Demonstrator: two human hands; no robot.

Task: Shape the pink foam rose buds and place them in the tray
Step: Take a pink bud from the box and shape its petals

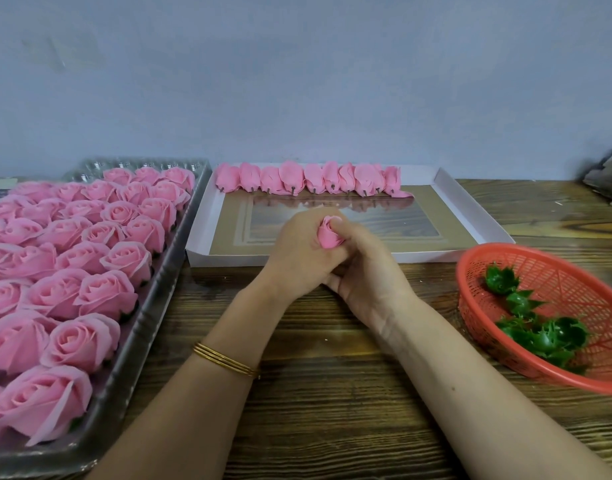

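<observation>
A small pink foam rose bud (329, 233) is held between both hands at the table's middle, over the near edge of the white tray (477, 216). My left hand (297, 251) wraps it from the left with curled fingers. My right hand (363, 268) grips it from the right, thumb on the bud's top. Only the bud's upper part shows. A row of several shaped pink buds (308, 178) lies along the tray's far side, stems pointing toward me.
A clear plastic tray (152, 306) packed with several open pink foam roses fills the left. A red mesh basket (526, 258) with green plastic calyxes (539, 330) stands at the right. Wooden tabletop (332, 393) lies in front; a grey wall is behind.
</observation>
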